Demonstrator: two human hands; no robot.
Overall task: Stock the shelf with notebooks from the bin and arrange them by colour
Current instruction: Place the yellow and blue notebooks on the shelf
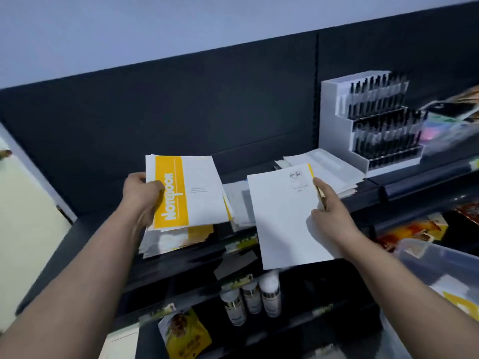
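A person's two bare arms reach up toward a dark shelf [272,177] seen from a head-worn camera.

The left hand [141,193] grasps a small bundle of yellow notebooks [186,190] by their left edge, thumb on top of the cover. The top cover faces up — a yellow band with the word "Notebook" running along it, the rest white. This bundle is held just above a stack of yellow notebooks [176,240] lying at the left end of the shelf.

The right hand [330,211] grasps a single notebook [285,218] by its right edge, fingers curled around it. Its white back cover faces up, with a barcode near the top and a thin yellow strip along the spine edge. It hangs in front of the shelf's middle, overlapping the shelf's front edge.

On the shelf behind it lie two piles of pale notebooks — a greyish pile [238,203] in the middle and a white pile [326,169] further right. At the right end of the shelf stands a white tiered rack of black pens [373,120].

Below the shelf, lower racks hold small white bottles [251,296] and a yellow packet [186,335]. Below the shelf's right end sits a clear plastic bin [440,268], with a yellow notebook partly visible inside.
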